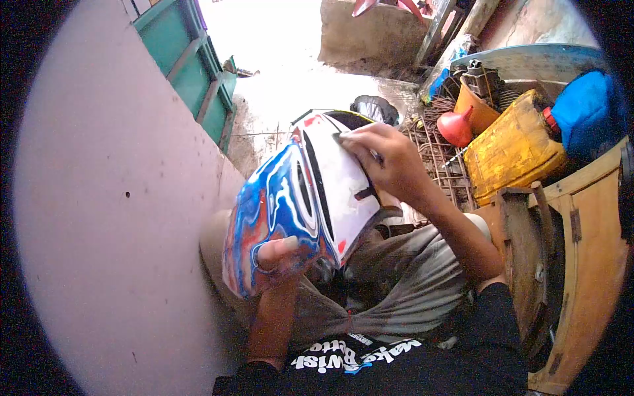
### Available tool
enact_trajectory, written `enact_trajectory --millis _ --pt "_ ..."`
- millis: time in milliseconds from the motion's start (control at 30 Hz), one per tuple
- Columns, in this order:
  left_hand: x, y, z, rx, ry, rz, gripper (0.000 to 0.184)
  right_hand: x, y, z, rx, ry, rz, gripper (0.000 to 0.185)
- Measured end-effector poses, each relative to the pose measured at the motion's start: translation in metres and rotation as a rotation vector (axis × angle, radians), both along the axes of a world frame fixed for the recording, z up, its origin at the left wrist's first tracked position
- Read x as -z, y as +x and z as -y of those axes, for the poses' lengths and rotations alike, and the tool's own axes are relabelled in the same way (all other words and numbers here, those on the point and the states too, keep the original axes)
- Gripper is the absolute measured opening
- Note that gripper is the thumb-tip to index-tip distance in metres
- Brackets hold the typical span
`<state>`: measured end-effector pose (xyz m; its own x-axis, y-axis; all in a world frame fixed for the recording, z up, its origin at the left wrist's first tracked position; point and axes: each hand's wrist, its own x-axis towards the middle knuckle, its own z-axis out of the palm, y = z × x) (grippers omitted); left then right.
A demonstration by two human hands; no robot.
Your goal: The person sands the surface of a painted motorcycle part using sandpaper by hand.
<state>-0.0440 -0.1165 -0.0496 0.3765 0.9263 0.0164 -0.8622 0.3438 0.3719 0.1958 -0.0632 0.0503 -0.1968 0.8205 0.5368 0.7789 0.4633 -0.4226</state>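
Observation:
A motorcycle helmet shell or cover with blue, red and white swirls point(276, 188) and a white part with dark slots point(340, 181) is tilted above my lap. My left hand point(281, 254) supports it from below, with a thumb laid over the swirled surface. Against the upper edge of the white part, my right hand point(386, 155) has its fingers pinched together; a small dark thing shows at the fingertips, too small to name.
On the right are a yellow jerrycan point(515, 148), a blue container point(584, 112), a red funnel point(456, 127) and wooden furniture point(588, 264). A pale wall point(119, 198) stands close on the left, beside a green door point(178, 53). Metal grating lies ahead.

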Motion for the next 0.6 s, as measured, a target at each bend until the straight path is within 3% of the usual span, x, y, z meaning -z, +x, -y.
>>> enact_trajectory --millis 67,133,200,433,600 --pt "0.0 0.006 0.001 0.002 0.005 0.004 0.097 0.009 0.004 0.001 0.005 -0.02 -0.094 0.022" --pt "0.001 0.007 0.002 -0.001 0.003 0.006 0.093 0.008 -0.011 0.012 -0.044 0.129 0.028 0.024" --pt "-0.004 0.025 -0.007 -0.003 0.002 0.001 0.089 0.007 -0.021 0.021 -0.173 0.122 0.019 0.031" --pt "-0.005 0.021 0.005 -0.01 0.015 -0.008 0.076 0.038 -0.028 0.02 -0.173 -0.032 -0.092 0.042" --pt "-0.007 0.013 0.013 -0.009 0.022 -0.017 0.068 0.049 -0.031 0.015 -0.187 0.01 -0.2 0.043"
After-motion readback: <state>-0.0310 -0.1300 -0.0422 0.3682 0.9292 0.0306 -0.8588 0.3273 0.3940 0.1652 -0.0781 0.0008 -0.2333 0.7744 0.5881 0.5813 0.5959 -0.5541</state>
